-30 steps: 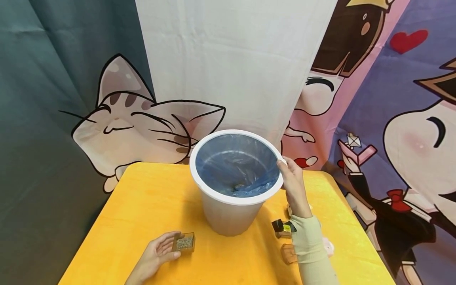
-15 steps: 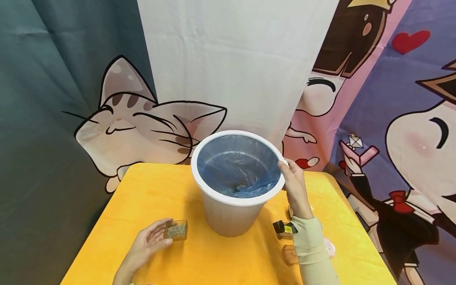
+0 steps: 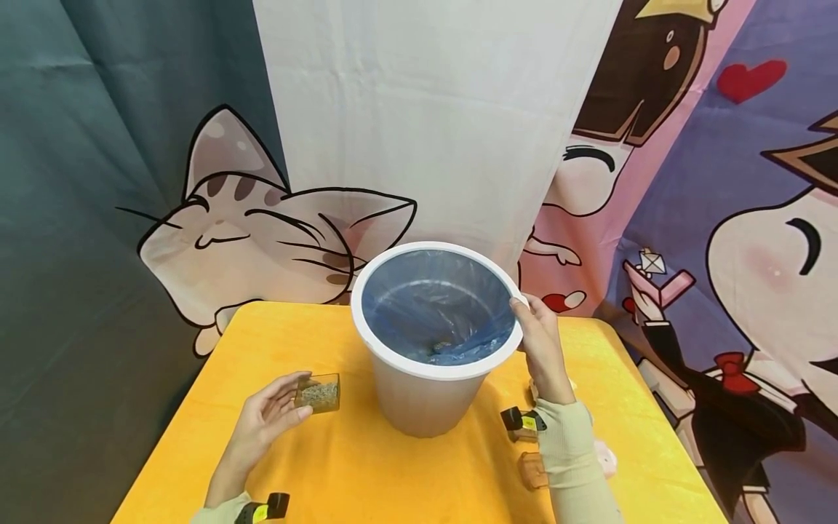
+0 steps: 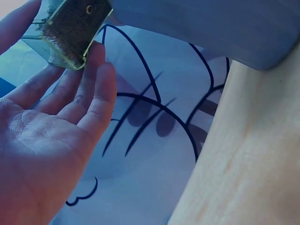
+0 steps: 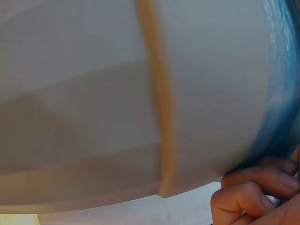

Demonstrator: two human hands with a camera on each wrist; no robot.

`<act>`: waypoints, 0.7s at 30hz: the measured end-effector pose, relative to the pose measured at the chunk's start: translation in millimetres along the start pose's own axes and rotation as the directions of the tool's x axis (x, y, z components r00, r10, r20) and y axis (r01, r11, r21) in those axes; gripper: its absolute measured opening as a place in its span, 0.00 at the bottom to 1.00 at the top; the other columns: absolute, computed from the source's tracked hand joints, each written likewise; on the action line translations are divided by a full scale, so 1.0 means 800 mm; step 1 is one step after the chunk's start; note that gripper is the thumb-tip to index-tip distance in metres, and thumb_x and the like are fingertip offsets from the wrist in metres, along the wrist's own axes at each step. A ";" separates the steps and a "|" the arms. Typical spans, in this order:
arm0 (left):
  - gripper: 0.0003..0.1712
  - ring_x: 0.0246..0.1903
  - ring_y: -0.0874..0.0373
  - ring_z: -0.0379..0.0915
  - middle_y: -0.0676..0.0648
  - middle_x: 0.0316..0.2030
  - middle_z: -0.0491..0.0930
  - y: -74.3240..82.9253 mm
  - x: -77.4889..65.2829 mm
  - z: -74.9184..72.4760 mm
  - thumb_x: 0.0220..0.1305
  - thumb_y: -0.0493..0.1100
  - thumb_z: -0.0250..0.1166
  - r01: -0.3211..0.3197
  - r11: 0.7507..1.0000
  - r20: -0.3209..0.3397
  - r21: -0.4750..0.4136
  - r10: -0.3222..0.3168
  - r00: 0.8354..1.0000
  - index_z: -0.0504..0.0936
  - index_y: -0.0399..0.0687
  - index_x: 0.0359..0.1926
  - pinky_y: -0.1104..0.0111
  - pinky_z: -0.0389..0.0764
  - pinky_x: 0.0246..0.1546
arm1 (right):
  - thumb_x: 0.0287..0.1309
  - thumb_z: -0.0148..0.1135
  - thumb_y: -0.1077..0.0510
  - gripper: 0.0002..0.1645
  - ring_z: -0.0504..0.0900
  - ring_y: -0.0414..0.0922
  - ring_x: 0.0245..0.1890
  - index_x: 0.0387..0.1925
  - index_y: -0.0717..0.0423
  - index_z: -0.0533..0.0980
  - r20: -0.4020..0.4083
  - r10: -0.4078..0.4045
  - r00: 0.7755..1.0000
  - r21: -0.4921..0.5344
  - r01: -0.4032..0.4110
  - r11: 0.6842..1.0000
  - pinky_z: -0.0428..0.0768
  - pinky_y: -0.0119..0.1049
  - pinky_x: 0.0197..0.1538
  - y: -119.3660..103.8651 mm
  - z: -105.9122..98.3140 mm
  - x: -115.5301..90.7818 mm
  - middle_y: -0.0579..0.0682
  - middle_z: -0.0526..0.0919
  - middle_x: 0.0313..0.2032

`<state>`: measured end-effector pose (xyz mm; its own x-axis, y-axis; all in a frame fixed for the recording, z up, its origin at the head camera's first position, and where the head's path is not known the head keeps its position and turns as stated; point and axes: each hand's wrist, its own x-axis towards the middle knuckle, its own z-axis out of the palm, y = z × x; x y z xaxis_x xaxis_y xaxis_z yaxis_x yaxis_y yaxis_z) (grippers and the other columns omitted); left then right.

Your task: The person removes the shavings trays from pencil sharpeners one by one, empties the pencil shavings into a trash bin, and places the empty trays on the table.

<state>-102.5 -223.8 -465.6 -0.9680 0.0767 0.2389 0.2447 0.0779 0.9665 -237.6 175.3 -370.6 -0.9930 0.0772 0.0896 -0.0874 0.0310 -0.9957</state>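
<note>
A small clear yellowish box [image 3: 318, 393] with greyish-green dried bits inside is gripped between the thumb and fingers of my left hand [image 3: 271, 411]. It is over the table, left of a white trash can [image 3: 422, 407]. In the left wrist view, the box [image 4: 77, 28] is cut off by the top edge, its contents brownish. My right hand [image 3: 542, 346] holds the can's rim at the right, thumb over the edge. A blue plastic bag [image 3: 432, 306] lines the can, with a small dark clump low inside. In the right wrist view, curled fingers [image 5: 248, 192] lie at the bag's edge.
The yellow table [image 3: 216, 393] carries an orange translucent piece [image 3: 533, 469] and a pink item [image 3: 605, 458] beside the right forearm. That arm partly hides other small things. A cartoon-printed curtain [image 3: 425, 109] stands behind. An orange-brown band [image 5: 161, 108] runs round the can's outside.
My left hand has moved left and farther from me with the small box, and its wrist camera has come into view. The right hand and the trash can stay in place.
</note>
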 end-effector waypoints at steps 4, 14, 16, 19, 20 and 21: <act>0.28 0.55 0.62 0.67 0.41 0.58 0.69 0.006 0.010 -0.001 0.60 0.30 0.59 -0.028 1.000 -0.026 -0.001 0.028 0.999 0.66 0.37 0.61 0.79 0.70 0.52 | 0.61 0.54 0.46 0.27 0.84 0.45 0.25 0.54 0.62 0.69 -0.002 0.006 1.000 0.000 -0.006 1.000 0.82 0.39 0.26 0.000 0.000 0.001 0.61 0.80 0.36; 0.28 0.55 0.60 0.67 0.44 0.56 0.72 0.022 0.021 -0.007 0.59 0.27 0.56 -0.110 0.993 0.016 -0.046 0.110 0.994 0.64 0.32 0.61 0.77 0.69 0.54 | 0.62 0.54 0.47 0.27 0.84 0.45 0.25 0.53 0.63 0.68 0.005 0.024 1.000 0.029 -0.024 0.999 0.82 0.39 0.27 0.001 0.003 0.002 0.58 0.80 0.33; 0.28 0.55 0.60 0.67 0.43 0.56 0.72 0.026 0.023 -0.008 0.59 0.27 0.56 -0.128 0.991 0.020 -0.042 0.129 0.991 0.64 0.32 0.61 0.78 0.68 0.54 | 0.62 0.54 0.47 0.26 0.83 0.45 0.25 0.52 0.63 0.68 0.005 0.014 1.000 0.032 -0.014 0.999 0.82 0.39 0.27 0.001 0.003 0.002 0.58 0.80 0.33; 0.28 0.56 0.58 0.67 0.39 0.56 0.71 0.031 0.028 -0.008 0.58 0.25 0.55 -0.165 0.985 0.018 -0.054 0.166 0.986 0.64 0.31 0.61 0.76 0.69 0.55 | 0.62 0.54 0.47 0.26 0.83 0.45 0.25 0.52 0.63 0.68 0.007 0.012 1.000 0.034 -0.013 0.999 0.82 0.39 0.27 0.001 0.002 0.003 0.59 0.80 0.33; 0.28 0.55 0.57 0.67 0.37 0.55 0.71 0.032 0.030 -0.008 0.58 0.25 0.55 -0.186 0.981 0.020 -0.064 0.187 0.982 0.63 0.30 0.61 0.75 0.69 0.55 | 0.62 0.54 0.47 0.26 0.83 0.45 0.25 0.52 0.63 0.68 0.005 0.015 1.000 0.033 -0.015 0.999 0.82 0.39 0.27 0.001 0.002 0.003 0.59 0.80 0.33; 0.29 0.56 0.55 0.67 0.35 0.55 0.70 0.033 0.032 -0.008 0.58 0.24 0.55 -0.205 0.976 0.020 -0.073 0.207 0.978 0.62 0.29 0.61 0.74 0.69 0.56 | 0.62 0.54 0.47 0.26 0.84 0.45 0.25 0.52 0.63 0.68 0.003 0.019 1.000 0.033 -0.019 0.999 0.82 0.39 0.27 0.001 0.001 0.003 0.59 0.80 0.33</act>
<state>-121.5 -226.4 -433.6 -0.8952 0.1106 0.4318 0.4331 -0.0125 0.9012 -240.2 174.4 -371.3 -0.9947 0.0747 0.0707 -0.0712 -0.0030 -0.9975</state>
